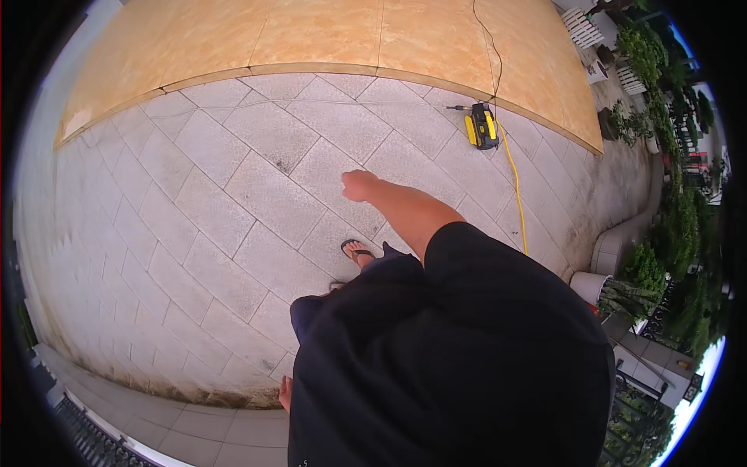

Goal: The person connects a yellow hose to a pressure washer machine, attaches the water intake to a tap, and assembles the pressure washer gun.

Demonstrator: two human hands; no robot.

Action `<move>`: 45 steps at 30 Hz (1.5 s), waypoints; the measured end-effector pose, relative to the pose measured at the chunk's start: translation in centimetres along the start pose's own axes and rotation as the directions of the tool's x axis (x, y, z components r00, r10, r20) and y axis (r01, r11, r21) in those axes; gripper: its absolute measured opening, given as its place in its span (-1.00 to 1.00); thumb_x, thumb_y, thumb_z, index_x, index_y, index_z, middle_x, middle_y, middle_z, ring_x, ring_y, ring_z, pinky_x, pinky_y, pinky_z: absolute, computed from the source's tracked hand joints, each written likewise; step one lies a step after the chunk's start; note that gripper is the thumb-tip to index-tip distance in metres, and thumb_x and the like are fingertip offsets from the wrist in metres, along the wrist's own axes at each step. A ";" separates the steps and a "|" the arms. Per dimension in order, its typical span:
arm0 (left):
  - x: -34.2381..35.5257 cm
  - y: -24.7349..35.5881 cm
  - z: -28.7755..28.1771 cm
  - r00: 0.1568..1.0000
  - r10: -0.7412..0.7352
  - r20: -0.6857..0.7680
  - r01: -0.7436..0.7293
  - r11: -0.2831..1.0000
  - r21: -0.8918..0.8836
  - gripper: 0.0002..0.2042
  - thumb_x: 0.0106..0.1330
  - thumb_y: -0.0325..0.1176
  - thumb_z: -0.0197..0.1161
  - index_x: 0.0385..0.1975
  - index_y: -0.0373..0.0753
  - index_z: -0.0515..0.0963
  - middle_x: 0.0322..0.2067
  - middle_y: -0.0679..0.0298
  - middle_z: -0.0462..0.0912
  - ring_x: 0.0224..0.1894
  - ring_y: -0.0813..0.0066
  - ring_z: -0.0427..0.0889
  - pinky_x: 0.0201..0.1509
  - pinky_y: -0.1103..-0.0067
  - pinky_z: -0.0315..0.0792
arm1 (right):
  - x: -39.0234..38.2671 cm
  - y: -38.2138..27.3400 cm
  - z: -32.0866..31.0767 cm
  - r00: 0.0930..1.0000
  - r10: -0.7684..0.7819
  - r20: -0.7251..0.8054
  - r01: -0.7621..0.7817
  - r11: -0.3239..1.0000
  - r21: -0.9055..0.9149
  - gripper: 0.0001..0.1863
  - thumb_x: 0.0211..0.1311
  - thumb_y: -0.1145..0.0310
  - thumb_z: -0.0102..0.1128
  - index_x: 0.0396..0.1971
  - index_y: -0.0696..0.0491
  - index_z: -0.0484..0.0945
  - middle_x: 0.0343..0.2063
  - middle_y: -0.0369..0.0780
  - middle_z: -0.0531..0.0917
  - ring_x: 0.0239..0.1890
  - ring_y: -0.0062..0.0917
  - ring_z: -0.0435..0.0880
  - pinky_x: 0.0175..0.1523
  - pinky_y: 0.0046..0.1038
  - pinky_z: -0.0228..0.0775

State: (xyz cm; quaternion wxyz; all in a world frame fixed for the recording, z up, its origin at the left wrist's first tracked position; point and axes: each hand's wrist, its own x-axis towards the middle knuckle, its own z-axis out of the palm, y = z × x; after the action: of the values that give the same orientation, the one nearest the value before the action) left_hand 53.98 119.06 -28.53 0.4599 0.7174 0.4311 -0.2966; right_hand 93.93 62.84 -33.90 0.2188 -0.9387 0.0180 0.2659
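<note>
My right hand point(359, 185) is held out over the pale paving, its fingers curled into a fist with nothing visible in it. Low beside my dark clothing, only part of my left hand point(285, 393) shows; its fingers are too small and partly hidden to read. Neither hand touches any object. The thing nearest my right hand is a compact yellow and black machine point(482, 127), which looks like a pressure washer and stands on the paving by the tan wall. A yellow hose point(513, 179) and a dark cord point(492, 47) run from it.
The tan stone-faced wall point(327, 35) borders the far side of the paving point(257, 179). A thin pale hose or line point(311, 101) lies along its base. At the right are a white planter point(589, 286), green shrubs point(644, 268) and a curved kerb point(622, 241). My sandalled foot point(358, 253) is on the slabs.
</note>
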 end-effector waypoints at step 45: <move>82.2 71.1 -86.8 0.998 0.025 0.062 -0.024 0.999 -0.022 -0.43 0.35 0.05 0.13 0.21 -0.24 0.50 -0.04 0.01 0.68 -0.07 0.13 0.71 0.00 0.32 0.58 | 117.0 -138.2 -20.3 0.755 -0.642 0.134 0.622 0.766 0.166 -0.58 0.18 0.23 0.37 0.03 0.03 0.61 -0.35 -0.14 0.72 -0.28 -0.40 0.70 -0.10 -0.40 0.53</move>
State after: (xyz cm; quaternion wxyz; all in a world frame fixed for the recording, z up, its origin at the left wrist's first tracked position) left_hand 157.05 212.38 -32.61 0.4843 0.7081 0.4108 -0.3086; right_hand 225.02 188.80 -22.25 0.3481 -0.8473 -0.3056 0.2599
